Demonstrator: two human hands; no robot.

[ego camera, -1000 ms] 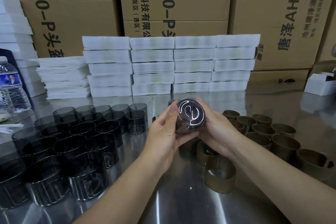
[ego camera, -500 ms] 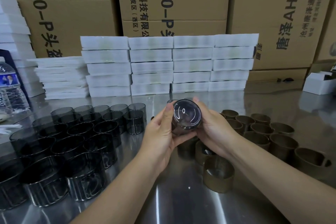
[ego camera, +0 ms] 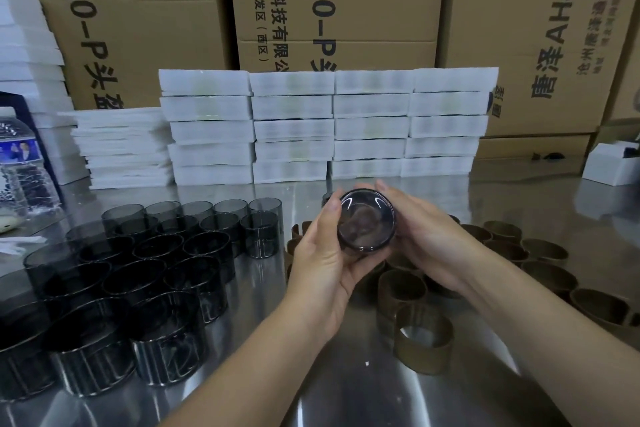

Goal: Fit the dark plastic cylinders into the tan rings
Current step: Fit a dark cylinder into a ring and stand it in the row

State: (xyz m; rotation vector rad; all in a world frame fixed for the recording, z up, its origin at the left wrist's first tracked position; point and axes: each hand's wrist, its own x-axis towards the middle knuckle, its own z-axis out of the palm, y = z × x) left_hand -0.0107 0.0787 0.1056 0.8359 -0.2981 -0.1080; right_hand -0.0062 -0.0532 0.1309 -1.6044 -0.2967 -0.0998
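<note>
Cardboard boxes [ego camera: 332,3] fill the upper frame, cut off at the top edge. Before them stand 4 columns of 5 white foam trays [ego camera: 329,128] on a steel table [ego camera: 346,392]. Dark cylinders [ego camera: 138,270] crowd the lower left, overlapping too much to count. Tan rings [ego camera: 540,260] at right are partly hidden by the arms. At centre, the left hand [ego camera: 322,263] and right hand [ego camera: 426,243] curl around 1 held cylinder [ego camera: 365,222], raised above the table.

The left forearm [ego camera: 249,367] reaches up from the bottom edge and the right forearm [ego camera: 540,326] comes in from the lower right, both bare. The two meet above the table. The left hand [ego camera: 322,267] and right hand [ego camera: 429,239] face each other, cupping a dark plastic cylinder [ego camera: 365,224] between them. The left thumb lies up its near side and the right fingers curl round its far side.
</note>
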